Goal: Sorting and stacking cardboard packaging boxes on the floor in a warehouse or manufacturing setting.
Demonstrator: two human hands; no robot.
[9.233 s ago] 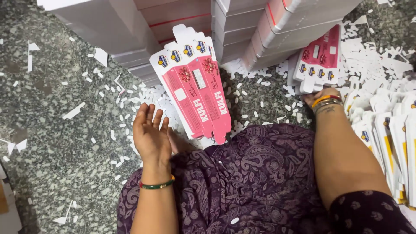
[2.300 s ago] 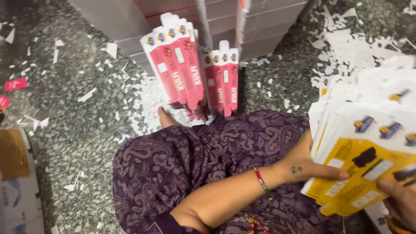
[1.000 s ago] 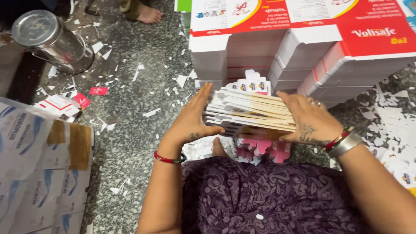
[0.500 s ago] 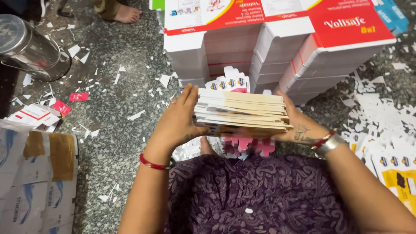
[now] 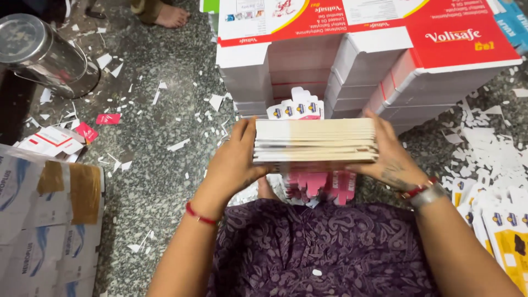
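White carton bundles (image 5: 357, 71) stood stacked just beyond, a steel canister (image 5: 41, 52) at far left and paper scraps strewn over the speckled floor (image 5: 159, 165), leaving open room only leftward. The stack of flat cartons (image 5: 315, 140) sat level above the lap, left hand (image 5: 236, 159) and right hand (image 5: 385, 157) clamped on its ends.

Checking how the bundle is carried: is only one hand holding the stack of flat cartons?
No, the left hand and the right hand each clasp one end of the stack of flat cartons.
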